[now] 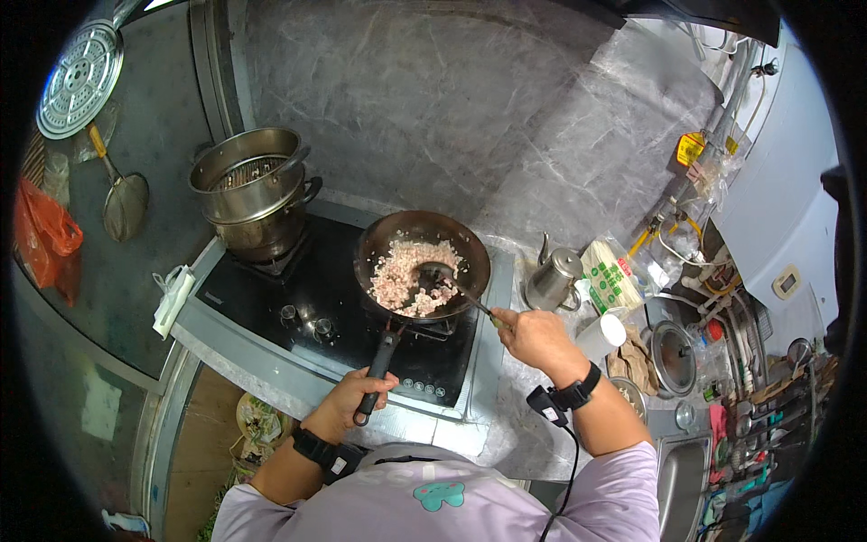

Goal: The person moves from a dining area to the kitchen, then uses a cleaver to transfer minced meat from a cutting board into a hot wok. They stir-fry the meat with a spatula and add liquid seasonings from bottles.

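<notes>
A dark wok (474, 247) sits on the right burner of a black glass gas stove (254, 295). Pale pink chopped food, perhaps minced meat, (396, 274) covers much of its bottom. My left hand (357, 396) is closed around the wok's black handle (384, 353). In my right hand (532, 337) is the handle of a metal ladle (474, 300), whose dark bowl rests among the food inside the wok. My fingers hide the ladle's far end.
A steel steamer pot (254, 203) occupies the left burner. Right of the stove stand a metal oil pot (555, 278), a noodle packet (613, 278), a white cup (603, 335) and a glass lid (672, 358). A sink (679, 474) lies at the lower right.
</notes>
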`<act>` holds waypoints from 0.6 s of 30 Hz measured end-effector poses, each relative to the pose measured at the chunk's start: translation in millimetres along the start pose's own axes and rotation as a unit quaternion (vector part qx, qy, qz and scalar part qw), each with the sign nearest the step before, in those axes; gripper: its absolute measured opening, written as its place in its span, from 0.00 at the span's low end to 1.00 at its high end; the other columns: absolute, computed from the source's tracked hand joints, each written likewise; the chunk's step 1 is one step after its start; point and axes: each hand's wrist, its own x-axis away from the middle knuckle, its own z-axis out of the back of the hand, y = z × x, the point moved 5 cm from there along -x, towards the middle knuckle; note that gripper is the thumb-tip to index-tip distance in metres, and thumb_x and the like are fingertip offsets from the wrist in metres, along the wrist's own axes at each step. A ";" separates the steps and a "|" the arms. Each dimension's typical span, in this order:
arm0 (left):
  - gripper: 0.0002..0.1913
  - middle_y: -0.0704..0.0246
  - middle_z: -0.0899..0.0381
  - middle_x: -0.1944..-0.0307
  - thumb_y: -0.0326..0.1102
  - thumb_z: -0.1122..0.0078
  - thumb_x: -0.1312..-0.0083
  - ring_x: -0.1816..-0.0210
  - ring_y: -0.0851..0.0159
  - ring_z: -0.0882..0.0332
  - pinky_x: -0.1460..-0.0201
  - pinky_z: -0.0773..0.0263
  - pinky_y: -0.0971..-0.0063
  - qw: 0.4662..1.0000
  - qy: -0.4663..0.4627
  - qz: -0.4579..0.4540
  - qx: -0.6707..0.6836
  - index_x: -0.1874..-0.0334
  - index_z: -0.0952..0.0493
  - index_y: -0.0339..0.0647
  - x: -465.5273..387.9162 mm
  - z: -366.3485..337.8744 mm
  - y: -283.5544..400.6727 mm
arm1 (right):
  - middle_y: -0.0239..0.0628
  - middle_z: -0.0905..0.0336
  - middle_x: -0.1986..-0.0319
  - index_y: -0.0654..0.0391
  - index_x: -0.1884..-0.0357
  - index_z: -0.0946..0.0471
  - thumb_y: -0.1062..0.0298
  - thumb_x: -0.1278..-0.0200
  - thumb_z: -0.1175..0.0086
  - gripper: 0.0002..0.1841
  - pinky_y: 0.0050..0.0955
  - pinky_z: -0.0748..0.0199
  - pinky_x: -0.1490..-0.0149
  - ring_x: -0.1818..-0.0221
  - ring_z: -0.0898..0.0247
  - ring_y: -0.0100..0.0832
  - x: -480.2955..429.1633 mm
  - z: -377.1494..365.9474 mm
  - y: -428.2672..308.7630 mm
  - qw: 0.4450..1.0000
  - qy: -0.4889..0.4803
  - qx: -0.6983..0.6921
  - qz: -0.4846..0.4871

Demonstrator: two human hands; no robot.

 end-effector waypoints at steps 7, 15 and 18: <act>0.10 0.69 0.26 0.80 0.28 0.40 0.40 0.81 0.74 0.29 0.80 0.34 0.84 1.000 -0.004 -0.009 0.002 0.58 0.25 0.32 0.2 -0.8 1.1 | 0.53 0.20 0.73 0.56 0.47 0.22 0.59 0.35 0.52 0.18 0.43 0.26 0.64 0.70 0.21 0.49 -49.4 -42.1 14.8 0.973 -0.005 -0.212 -0.088; 0.09 0.70 0.27 0.81 0.30 0.41 0.40 0.84 0.76 0.32 0.89 0.43 0.86 1.000 0.018 0.001 -0.016 0.59 0.24 0.35 -3.6 5.7 -3.8 | 0.53 0.19 0.68 0.56 0.43 0.25 0.57 0.34 0.50 0.20 0.37 0.25 0.57 0.64 0.20 0.45 -5.3 -10.9 -16.0 0.932 -0.137 -0.334 -0.036; 0.10 0.70 0.27 0.81 0.31 0.41 0.40 0.86 0.77 0.34 0.92 0.47 0.86 1.000 0.007 -0.015 -0.018 0.58 0.24 0.35 -4.9 5.5 -4.7 | 0.57 0.20 0.71 0.55 0.43 0.25 0.58 0.35 0.51 0.21 0.43 0.24 0.59 0.66 0.21 0.50 6.7 -9.4 -26.7 0.974 -0.124 -0.187 0.011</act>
